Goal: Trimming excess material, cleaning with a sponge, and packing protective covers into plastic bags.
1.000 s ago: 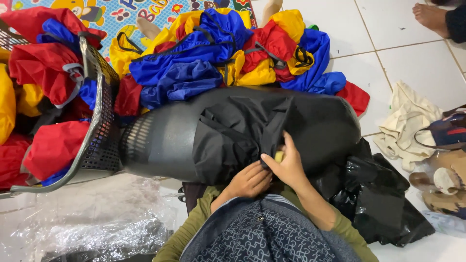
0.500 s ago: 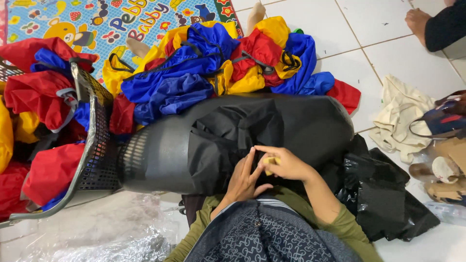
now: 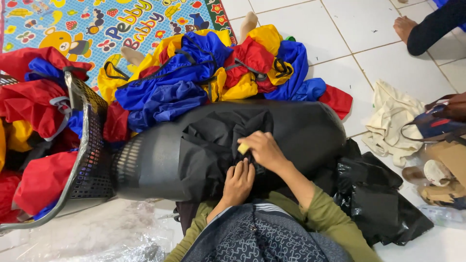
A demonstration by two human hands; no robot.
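A black fabric piece (image 3: pixel 213 145) is draped over a large dark grey bin (image 3: pixel 310 131) lying on its side in front of me. My right hand (image 3: pixel 264 150) pinches a small yellow piece (image 3: pixel 243 148) against the black fabric. Just below it, my left hand (image 3: pixel 239 180) presses the fabric flat with fingers curled on it. Both hands sit close together near the middle of the bin.
A heap of blue, red and yellow fabric bags (image 3: pixel 204 73) lies behind the bin. A black mesh basket (image 3: pixel 87 145) with more red fabric stands at left. Black plastic bags (image 3: pixel 378 194) and cream cloth (image 3: pixel 395 121) lie at right. Another person's foot (image 3: pixel 405 26) is at top right.
The view has shifted so the play mat shows more. My hands have moved slightly left on the black fabric and stay together on it.
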